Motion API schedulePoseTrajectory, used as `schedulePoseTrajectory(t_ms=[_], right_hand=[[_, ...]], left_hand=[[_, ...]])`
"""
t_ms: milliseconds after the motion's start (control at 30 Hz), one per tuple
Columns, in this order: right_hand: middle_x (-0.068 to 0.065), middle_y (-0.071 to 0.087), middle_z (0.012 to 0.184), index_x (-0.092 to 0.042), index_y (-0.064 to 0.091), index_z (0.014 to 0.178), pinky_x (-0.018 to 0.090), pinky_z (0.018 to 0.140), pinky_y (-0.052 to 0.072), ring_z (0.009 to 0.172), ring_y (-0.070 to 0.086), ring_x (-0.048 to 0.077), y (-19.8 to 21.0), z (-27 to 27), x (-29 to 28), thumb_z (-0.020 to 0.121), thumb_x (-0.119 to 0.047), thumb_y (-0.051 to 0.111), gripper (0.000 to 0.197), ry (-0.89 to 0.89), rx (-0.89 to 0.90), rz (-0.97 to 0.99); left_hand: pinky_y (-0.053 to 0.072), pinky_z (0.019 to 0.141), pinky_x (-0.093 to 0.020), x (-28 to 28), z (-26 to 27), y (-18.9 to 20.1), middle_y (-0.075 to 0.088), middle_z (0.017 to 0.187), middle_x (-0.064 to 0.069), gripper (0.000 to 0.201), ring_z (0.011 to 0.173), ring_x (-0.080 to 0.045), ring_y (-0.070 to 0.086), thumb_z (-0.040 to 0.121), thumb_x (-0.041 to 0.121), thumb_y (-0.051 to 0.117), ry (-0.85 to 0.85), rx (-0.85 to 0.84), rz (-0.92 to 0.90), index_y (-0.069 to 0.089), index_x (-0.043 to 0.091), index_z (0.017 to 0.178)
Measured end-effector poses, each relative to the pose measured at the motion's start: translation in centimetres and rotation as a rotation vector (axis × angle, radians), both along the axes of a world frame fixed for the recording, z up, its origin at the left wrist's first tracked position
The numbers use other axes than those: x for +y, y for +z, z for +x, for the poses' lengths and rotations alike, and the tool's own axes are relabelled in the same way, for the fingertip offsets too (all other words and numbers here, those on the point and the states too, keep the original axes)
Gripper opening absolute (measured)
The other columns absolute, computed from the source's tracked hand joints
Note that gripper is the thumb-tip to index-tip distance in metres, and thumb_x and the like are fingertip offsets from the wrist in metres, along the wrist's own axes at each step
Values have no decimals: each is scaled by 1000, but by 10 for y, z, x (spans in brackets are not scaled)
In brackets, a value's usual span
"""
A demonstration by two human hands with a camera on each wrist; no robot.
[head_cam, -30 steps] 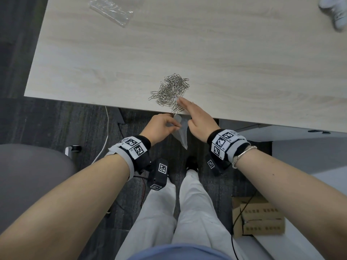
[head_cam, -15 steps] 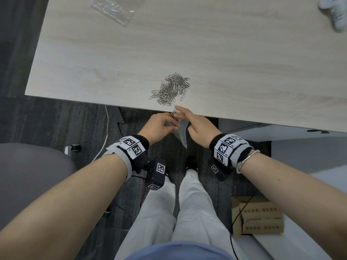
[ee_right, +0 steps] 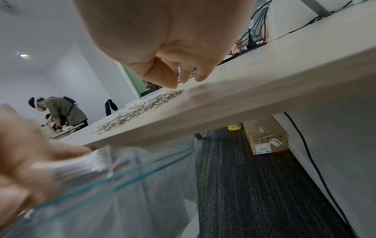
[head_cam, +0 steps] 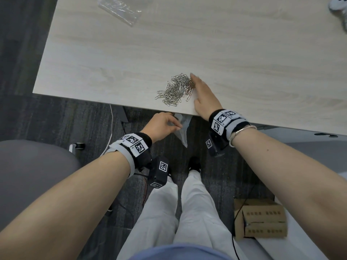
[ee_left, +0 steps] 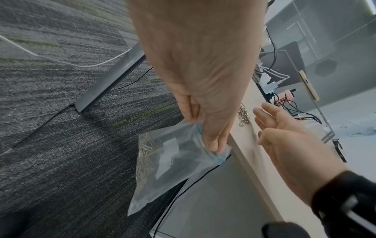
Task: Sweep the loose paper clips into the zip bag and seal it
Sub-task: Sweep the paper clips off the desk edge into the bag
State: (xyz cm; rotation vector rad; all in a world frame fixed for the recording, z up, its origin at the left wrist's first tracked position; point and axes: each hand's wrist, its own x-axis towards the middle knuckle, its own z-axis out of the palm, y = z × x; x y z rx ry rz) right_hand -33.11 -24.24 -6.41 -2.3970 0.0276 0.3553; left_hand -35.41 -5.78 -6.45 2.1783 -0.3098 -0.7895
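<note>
A pile of silver paper clips (head_cam: 175, 89) (ee_right: 140, 108) lies on the light wood table (head_cam: 234, 53) close to its near edge. My right hand (head_cam: 201, 91) (ee_left: 280, 136) rests flat on the table just right of the pile, fingers straight, fingertips at the pile's far side. Below the table edge my left hand (head_cam: 165, 124) (ee_left: 205, 128) pinches the mouth of a clear zip bag (head_cam: 182, 130) (ee_left: 173, 162) (ee_right: 122, 185) with a blue-green seal strip. The bag hangs down under the edge and holds several clips in its lower corner.
A second clear plastic bag (head_cam: 120, 9) lies at the table's far left. A white object (head_cam: 338, 6) sits at the far right corner. A grey chair (head_cam: 28, 175) stands at my left. A cardboard box (head_cam: 261, 220) sits on the dark carpet at my right.
My right hand left the bag's mouth, moved up onto the table and now lies flat beside the clip pile. The left hand still holds the bag under the edge.
</note>
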Motion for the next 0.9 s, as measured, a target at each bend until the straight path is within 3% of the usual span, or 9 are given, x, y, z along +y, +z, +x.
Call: schedulePoseTrajectory(t_ms=[133,233,300,400,533,600,700,900], right_hand=[[9,25,154,-11,7,149,30,120,10,144,21,20,1,10,-2,83,7,29,72,24,42,32],[2,30,153,-17,7,150,32,117,22,142,25,19,0,-2,-4,82,5,31,75,67,63,1],[0,31,152,-19,8,150,33,115,26,141,28,17,-1,-15,-4,85,4,32,73,80,63,-5],[5,28,153,-18,10,150,34,116,25,141,29,17,-4,-30,-4,87,4,34,71,98,36,37],[9,24,154,-16,8,150,35,118,21,142,24,18,-3,-34,-8,82,7,33,76,55,14,25],[10,29,152,-14,7,150,32,116,22,140,27,20,-1,-35,-10,82,6,35,75,31,12,-13],[7,32,151,-15,7,150,28,113,24,139,29,20,2,-42,-10,82,6,36,77,-1,26,-30],[3,37,149,-19,10,149,19,107,22,137,32,15,7,-65,0,83,6,35,75,-3,57,35]], left_hand=[[37,71,-18,-2,0,-1,60,81,3,10,80,-9,53,81,17,72,-18,14,12,76,14,90],[36,66,-16,-4,-1,-3,55,75,9,9,73,-4,49,83,17,70,-2,17,-1,76,15,90],[38,67,-17,-5,-2,-2,58,78,4,8,74,-7,51,83,17,69,4,14,-12,76,17,88],[40,74,-23,-5,-1,-3,62,84,0,7,83,-13,56,83,17,70,3,25,-19,76,18,87],[37,74,-19,-6,-1,-4,58,81,8,8,79,-4,53,83,18,70,-10,20,-13,76,18,89],[37,73,-16,-9,-2,-2,56,80,12,9,78,-1,51,83,17,70,-17,28,-15,76,16,90],[44,80,-23,-13,-3,-3,63,88,1,9,86,-10,57,83,17,70,-5,37,-31,76,17,90],[37,68,-11,-14,-6,-5,58,81,4,8,79,-7,52,83,16,69,21,1,-53,75,16,88]])
